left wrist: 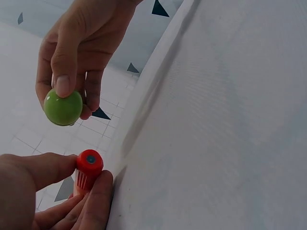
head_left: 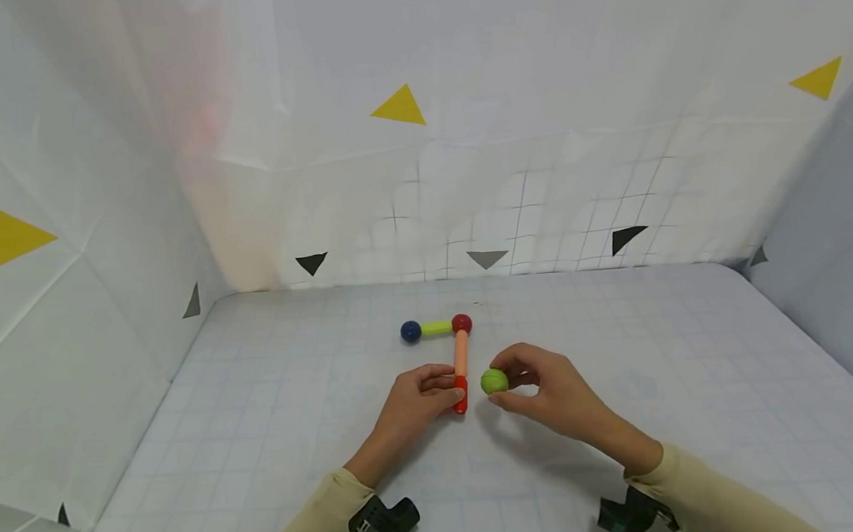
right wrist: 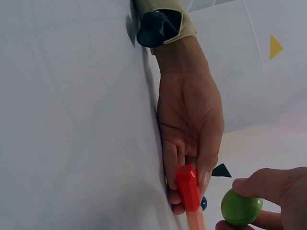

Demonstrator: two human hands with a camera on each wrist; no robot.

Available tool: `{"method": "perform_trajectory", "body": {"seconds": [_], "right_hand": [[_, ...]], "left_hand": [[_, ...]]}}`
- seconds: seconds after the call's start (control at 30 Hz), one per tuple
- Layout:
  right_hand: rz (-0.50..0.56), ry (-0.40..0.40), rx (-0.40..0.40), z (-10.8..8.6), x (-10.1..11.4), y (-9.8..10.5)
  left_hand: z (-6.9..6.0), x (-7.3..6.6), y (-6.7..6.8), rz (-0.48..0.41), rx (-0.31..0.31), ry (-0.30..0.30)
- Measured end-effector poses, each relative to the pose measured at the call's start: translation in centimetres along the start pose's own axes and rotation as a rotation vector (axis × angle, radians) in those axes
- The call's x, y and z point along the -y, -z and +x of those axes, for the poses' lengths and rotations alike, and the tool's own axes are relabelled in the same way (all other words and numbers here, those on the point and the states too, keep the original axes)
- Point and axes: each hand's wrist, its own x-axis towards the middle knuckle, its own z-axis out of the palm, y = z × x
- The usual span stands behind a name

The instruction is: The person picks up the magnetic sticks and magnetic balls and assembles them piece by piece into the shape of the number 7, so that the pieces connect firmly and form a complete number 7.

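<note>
On the table in the head view, my left hand (head_left: 416, 402) pinches a short red toy rod (head_left: 462, 398) between thumb and fingers. Its near end carries a small dark disc, visible in the left wrist view. An orange rod (head_left: 461, 352) runs in line from the red one to a red ball (head_left: 462, 323). From that ball a lime-green rod (head_left: 436, 328) extends left to a dark blue ball (head_left: 411, 331). My right hand (head_left: 552, 390) holds a green ball (head_left: 493, 380) by thumb and fingertips, just right of the red rod and apart from it.
A white gridded cloth covers the table (head_left: 314, 367). White sheets form the back wall (head_left: 530, 57) and both sides, marked with yellow and dark triangles. Each sleeved wrist wears a black camera (head_left: 390, 519).
</note>
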Motion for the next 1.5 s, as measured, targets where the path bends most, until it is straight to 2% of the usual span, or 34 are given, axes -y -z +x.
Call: {"method": "perform_trajectory", "body": {"seconds": [0.23,0.53,0.77,1.17,1.5], "right_hand": [[0.056,-0.019,0.037,-0.3,0.2,-0.7],[0.087,-0.021,0.099,-0.8,0.4,-1.8],[0.080,0.008,0.105,-1.0,0.4,-2.4],[0.101,0.054,0.136,-1.3,0.3,-3.5],[0.091,0.038,0.161,-1.3,0.3,-4.3]], "left_hand": [[-0.1,0.0,0.1,0.011,0.004,-0.002],[-0.3,-0.2,0.0,0.020,0.008,-0.033],[-0.3,-0.4,0.0,0.017,0.009,-0.033],[-0.2,0.0,0.0,0.024,0.008,-0.041],[-0.2,-0.1,0.0,0.036,0.004,-0.048]]}}
